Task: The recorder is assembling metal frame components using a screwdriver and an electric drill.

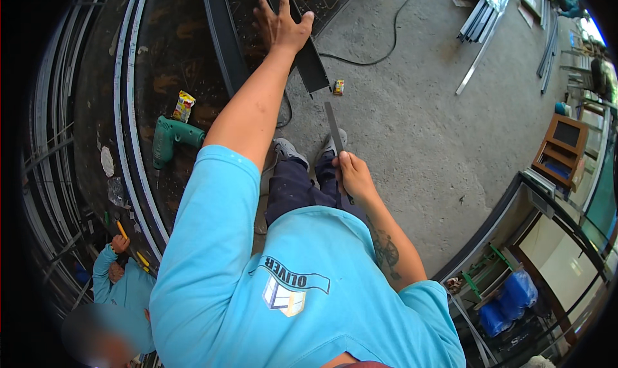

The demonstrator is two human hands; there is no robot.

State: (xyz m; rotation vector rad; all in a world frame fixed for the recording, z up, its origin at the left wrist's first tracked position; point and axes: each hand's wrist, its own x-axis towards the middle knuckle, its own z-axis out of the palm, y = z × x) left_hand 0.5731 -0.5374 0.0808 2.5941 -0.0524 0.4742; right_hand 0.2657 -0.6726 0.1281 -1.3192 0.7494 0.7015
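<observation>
Grey metal strip, pinched in the grip of a worker's right hand, ends near a black bar; over it, the left hand has its grip spread.

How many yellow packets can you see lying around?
2. One yellow packet lies beside the green drill; the other yellow packet lies near the end of the dark metal channel. More could be hidden behind the body.

Dark worktable — on it a green power drill, yellow packet, pale strips, dark channels.
</observation>
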